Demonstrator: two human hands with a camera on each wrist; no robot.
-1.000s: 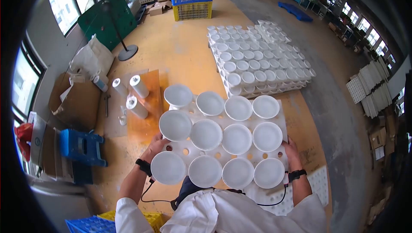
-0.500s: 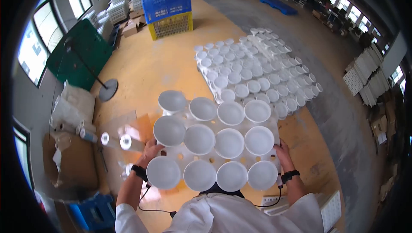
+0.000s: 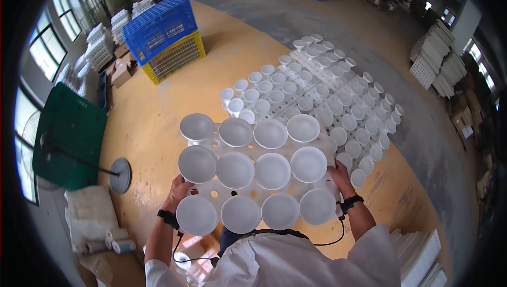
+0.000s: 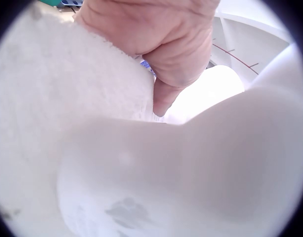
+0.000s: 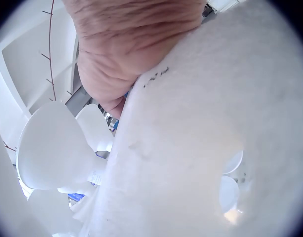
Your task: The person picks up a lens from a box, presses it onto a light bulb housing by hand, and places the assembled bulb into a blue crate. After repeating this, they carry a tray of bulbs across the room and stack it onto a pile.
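Observation:
A white board with holes (image 3: pixel 282 194) carries three rows of white bowls (image 3: pixel 272 170) in front of the person's body. The left hand (image 3: pixel 178 192) grips the board's left edge, and the right hand (image 3: pixel 340 176) grips its right edge. In the left wrist view the left hand (image 4: pixel 166 44) holds the board's edge (image 4: pixel 67 74), thumb beside a white bowl (image 4: pixel 240 158). The right wrist view has the right hand (image 5: pixel 131 44) against the board's underside (image 5: pixel 191 128); its fingertips are mostly hidden. White bowls (image 5: pixel 55 145) show beyond that edge.
Boards of white bowls (image 3: pixel 348 122) lie just beyond the held board. A blue crate (image 3: pixel 158 30) stands on a yellow crate (image 3: pixel 174 57) at the left back. Stacked white boards (image 3: pixel 420 258) stand at the lower right; a fan base (image 3: pixel 120 175) is at left.
The view has turned rightward, and the crates, fan and green board appear farther left and lower. The array of bowls now lies closer to the held board. Both hands keep their grip.

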